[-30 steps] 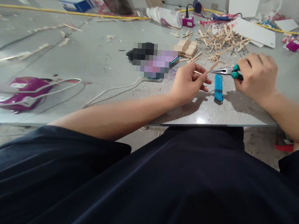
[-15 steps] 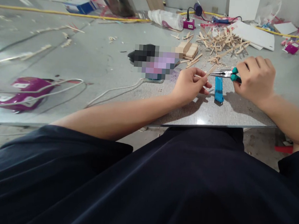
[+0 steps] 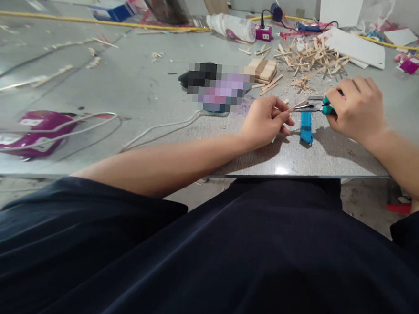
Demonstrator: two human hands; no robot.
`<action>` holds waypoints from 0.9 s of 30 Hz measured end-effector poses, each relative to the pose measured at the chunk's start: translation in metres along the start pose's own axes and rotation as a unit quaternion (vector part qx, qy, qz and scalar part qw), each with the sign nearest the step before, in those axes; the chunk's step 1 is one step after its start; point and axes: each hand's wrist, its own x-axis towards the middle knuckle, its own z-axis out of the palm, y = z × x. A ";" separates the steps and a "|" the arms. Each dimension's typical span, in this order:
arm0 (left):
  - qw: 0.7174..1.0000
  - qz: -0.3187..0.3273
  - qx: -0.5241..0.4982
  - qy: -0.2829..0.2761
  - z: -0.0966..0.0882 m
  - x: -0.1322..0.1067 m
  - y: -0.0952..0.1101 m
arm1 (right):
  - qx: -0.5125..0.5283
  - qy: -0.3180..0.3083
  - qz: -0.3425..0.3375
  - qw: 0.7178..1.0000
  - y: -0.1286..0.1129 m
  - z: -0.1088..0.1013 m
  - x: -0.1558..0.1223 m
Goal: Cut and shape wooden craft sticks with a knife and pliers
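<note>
My left hand pinches a thin wooden stick between thumb and fingers, above the table's front part. Wrapped round the green handles of needle-nose pliers is my right hand. The pliers point left, their jaws apart and close to the stick; whether they touch it I cannot tell. Under the pliers a blue utility knife lies on the table. Behind the hands are a heap of wooden sticks and a small stack of flat wooden sticks.
A partly blurred-out phone-like object with a white cable lies left of my hands. Farther left is a purple power strip. At the back lie a plastic bottle, a purple adapter and a white board. The table edge is before me.
The pliers' jaws have opened wider; earlier they were nearly closed at the stick. The stick now tilts lower, more to the right. Both hands have stayed nearly in place.
</note>
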 end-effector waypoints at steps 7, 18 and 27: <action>1.000 0.019 0.022 -0.003 0.000 -0.001 0.002 | -0.043 -0.016 0.005 0.999 -0.004 0.003 -0.001; 0.999 0.015 0.028 0.000 0.000 0.003 0.000 | -0.014 -0.001 0.016 1.000 -0.001 0.006 -0.001; 1.000 0.018 -0.005 0.001 -0.001 0.008 -0.003 | -0.060 0.007 0.006 0.998 0.001 0.010 0.000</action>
